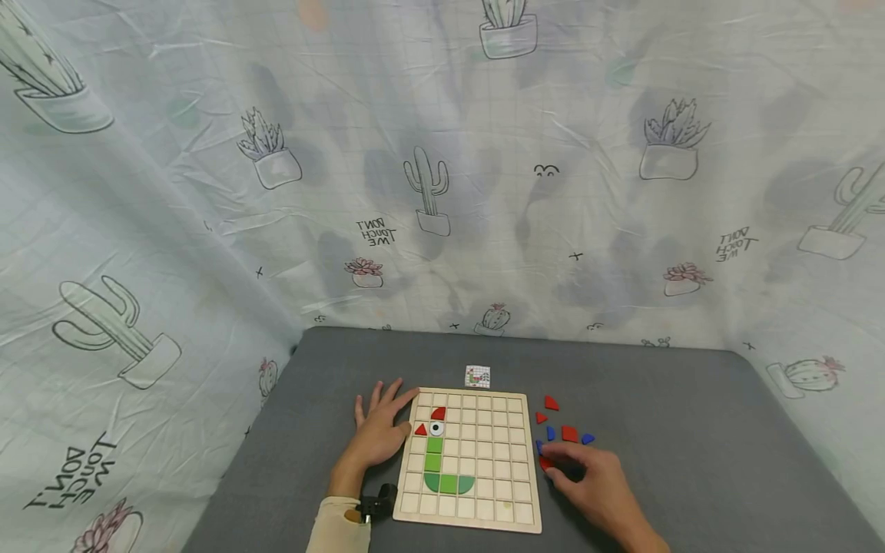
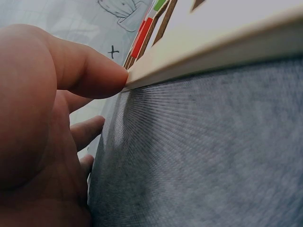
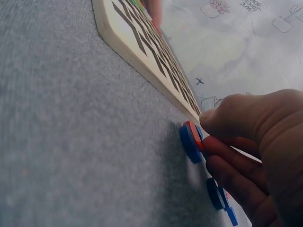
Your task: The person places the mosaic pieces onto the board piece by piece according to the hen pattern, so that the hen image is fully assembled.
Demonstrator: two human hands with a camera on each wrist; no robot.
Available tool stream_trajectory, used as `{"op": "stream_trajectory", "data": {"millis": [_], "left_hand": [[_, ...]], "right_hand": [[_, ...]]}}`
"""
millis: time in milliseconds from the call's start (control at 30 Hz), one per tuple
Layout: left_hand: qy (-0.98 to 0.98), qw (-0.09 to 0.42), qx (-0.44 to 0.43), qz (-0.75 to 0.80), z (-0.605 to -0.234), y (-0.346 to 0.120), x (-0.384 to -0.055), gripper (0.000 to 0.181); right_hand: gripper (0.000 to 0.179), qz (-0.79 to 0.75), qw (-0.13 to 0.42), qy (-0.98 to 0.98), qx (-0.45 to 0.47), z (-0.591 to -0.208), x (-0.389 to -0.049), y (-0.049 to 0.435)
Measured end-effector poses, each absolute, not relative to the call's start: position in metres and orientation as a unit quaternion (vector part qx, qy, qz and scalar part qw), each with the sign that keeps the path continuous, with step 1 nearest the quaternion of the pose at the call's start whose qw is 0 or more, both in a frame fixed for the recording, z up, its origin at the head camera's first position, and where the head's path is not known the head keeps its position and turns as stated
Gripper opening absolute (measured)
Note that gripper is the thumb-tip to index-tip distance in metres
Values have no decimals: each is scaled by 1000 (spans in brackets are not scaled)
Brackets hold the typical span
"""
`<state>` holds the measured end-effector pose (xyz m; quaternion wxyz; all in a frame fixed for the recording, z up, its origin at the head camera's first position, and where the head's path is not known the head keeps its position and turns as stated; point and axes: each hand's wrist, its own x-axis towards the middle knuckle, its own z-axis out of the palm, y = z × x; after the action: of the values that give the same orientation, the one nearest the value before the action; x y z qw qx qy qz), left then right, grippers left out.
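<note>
A square-gridded wooden board [image 1: 467, 525] lies on the grey table. My left hand [image 1: 376, 436] rests at its left edge, fingers spread, thumb and index finger touching the rim. To the right of the board, my right hand [image 1: 596, 484] pinches a red piece [image 3: 193, 132] between thumb and fingertips, close to a blue piece [image 3: 189, 144]. On the board stand a red quarter-round piece [image 1: 439, 413], a white eye piece [image 1: 436, 428], a red triangle [image 1: 420, 430], green squares [image 1: 433, 445] and green quarter-rounds [image 1: 466, 485]. The fingers partly hide the pinched piece's shape.
Loose pieces lie right of the board, including a red square [image 1: 569, 434], a red quarter-round [image 1: 551, 402], a red triangle [image 1: 541, 418] and a blue triangle [image 1: 588, 438]. A small picture card [image 1: 478, 376] lies behind the board. A cactus-print curtain [image 1: 484, 230] surrounds the table.
</note>
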<state>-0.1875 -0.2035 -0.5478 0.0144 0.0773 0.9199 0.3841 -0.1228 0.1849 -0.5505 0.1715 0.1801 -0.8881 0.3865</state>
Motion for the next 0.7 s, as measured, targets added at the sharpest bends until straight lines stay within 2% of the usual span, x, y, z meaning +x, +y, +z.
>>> {"op": "stream_trajectory", "data": {"millis": [433, 700], "left_hand": [[921, 7, 81, 381, -548, -203, -188, 63], [921, 2, 81, 380, -547, -203, -189, 63]], "right_hand": [[30, 382, 129, -907, 120, -545, -126, 171], [33, 370, 139, -911, 118, -545, -128, 171]]}}
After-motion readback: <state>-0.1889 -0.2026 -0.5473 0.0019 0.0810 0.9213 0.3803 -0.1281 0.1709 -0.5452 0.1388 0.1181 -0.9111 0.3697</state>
